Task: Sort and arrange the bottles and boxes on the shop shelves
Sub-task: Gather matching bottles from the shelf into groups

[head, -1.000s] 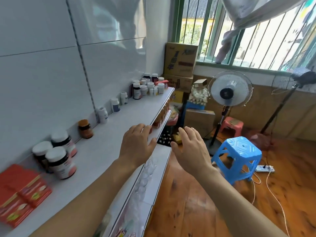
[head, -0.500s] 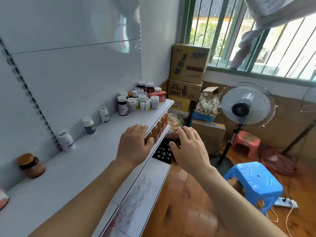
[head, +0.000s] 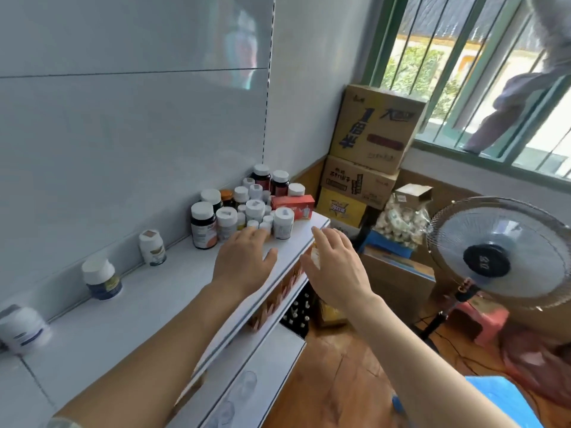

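A cluster of white-capped bottles (head: 244, 208) crowds the far end of the white top shelf (head: 148, 304), with a red box (head: 293, 205) lying beside it. My left hand (head: 244, 261) hovers open over the shelf, fingertips just short of the nearest small bottles. My right hand (head: 333, 267) is open in the air beyond the shelf's front edge, holding nothing. Three single bottles stand along the back wall: one with a brown label (head: 152, 247), one dark blue (head: 102, 278), one white at the far left (head: 21, 329).
Stacked cardboard boxes (head: 370, 143) fill the corner past the shelf end. A standing fan (head: 497, 257) is to the right, with a pink stool (head: 482, 316) and a blue stool (head: 506, 400) on the wooden floor. Lower shelves hold packets and clear cups.
Both hands have moved forward along the shelf toward the bottle cluster, and my view has shifted that way; the red boxes and jars at the near end have left the view.
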